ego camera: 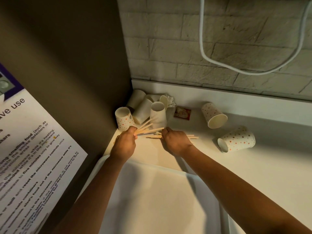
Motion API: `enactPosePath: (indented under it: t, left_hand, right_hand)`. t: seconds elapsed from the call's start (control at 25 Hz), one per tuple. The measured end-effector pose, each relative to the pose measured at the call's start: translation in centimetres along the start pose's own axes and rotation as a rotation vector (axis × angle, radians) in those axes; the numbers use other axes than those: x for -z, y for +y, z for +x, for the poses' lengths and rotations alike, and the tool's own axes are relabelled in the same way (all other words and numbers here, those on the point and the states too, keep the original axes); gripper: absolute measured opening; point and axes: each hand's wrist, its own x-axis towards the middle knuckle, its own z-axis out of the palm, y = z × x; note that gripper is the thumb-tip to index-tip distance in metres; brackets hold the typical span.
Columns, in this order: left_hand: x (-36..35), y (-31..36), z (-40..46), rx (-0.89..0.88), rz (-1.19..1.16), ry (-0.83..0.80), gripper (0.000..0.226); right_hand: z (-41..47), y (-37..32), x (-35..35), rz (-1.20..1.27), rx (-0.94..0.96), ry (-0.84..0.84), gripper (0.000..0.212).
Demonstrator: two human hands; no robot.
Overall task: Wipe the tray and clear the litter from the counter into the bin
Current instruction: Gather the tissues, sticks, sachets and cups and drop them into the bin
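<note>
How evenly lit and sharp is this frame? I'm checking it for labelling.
Head view: warm, dim light, brightest on the counter by the hands; the left wall is in shadow; wide-angle bending curves the poster and the counter's back edge; the wooden sticks and the tray look soft.

A white cable (202, 48) hangs in a loop against the pale brick wall (168, 53) behind the counter. On the left, a dark side panel (67, 65) carries a printed notice (32, 149) about microwave use, with black text and a purple band at its top.
</note>
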Motion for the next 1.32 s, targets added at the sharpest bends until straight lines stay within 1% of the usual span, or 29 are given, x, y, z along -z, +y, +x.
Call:
enactPosePath:
  t: [0.12,0.2,0.32,0.4,0.48,0.56,0.6,0.68,0.8,0.92,1.0,1.12,1.2,1.32]
  left_hand:
    - [1.1,1.6,-0.6,-0.090,-0.143,0.100,0.020]
    - [2.0,3.4,-1.0,-0.094,-0.229,0.111,0.020]
    - [3.0,6.0,-2.0,-0.059,-0.335,0.079,0.022]
    - [3.4,7.6,-3.2,-0.029,-0.411,0.066,0.020]
    - [3.6,9.2,-4.7,0.012,-0.525,0.011,0.021]
    - [3.7,10.8,-6.6,0.085,-0.773,-0.089,0.025]
    - [3.7,11.6,-7.6,0.136,-0.903,-0.145,0.026]
    - [3.4,13.1,-10.0,0.227,-1.047,-0.281,0.028]
    - [2.0,14.7,-13.9,0.237,-1.113,-0.504,0.028]
    - [0.2,16.4,-17.8,0.229,-1.126,-0.678,0.025]
    - [-0.7,17.7,-19.9,0.242,-1.125,-0.741,0.024]
    - [-2.2,20.5,-24.1,0.235,-1.080,-0.829,0.025]
    - [-3.6,22.4,-27.0,0.201,-1.022,-0.861,0.024]
    - [-5.9,25.3,-31.1,0.134,-0.998,-0.903,0.026]
  right_hand:
    - [-1.1,-0.3,2.2,0.034,-0.013,-0.025,0.027]
    - [-2.2,-0.7,4.2,0.053,-0.063,-0.025,0.026]
    - [-4.7,-1.2,6.5,0.192,-0.265,-0.012,0.025]
    - [-7.1,-0.8,7.1,0.385,-0.418,0.011,0.024]
    - [-9.7,-0.1,7.2,0.661,-0.533,0.073,0.025]
    - [-12.7,0.3,7.3,0.924,-0.653,0.125,0.027]
    - [-14.3,0.4,7.3,1.019,-0.720,0.130,0.029]
    - [-17.7,0.2,7.0,1.135,-0.825,0.146,0.031]
    - [-22.5,-0.3,5.8,1.245,-0.918,0.229,0.034]
    - [-27.0,-0.8,4.8,1.415,-0.984,0.381,0.037]
    - [-29.6,-0.9,4.3,1.515,-0.989,0.470,0.037]
    - [-34.6,-0.5,3.5,1.592,-0.998,0.614,0.035]
    - [-38.3,0.0,3.1,1.596,-1.016,0.707,0.031]
    - [-44.0,0.7,2.6,1.577,-1.057,0.806,0.025]
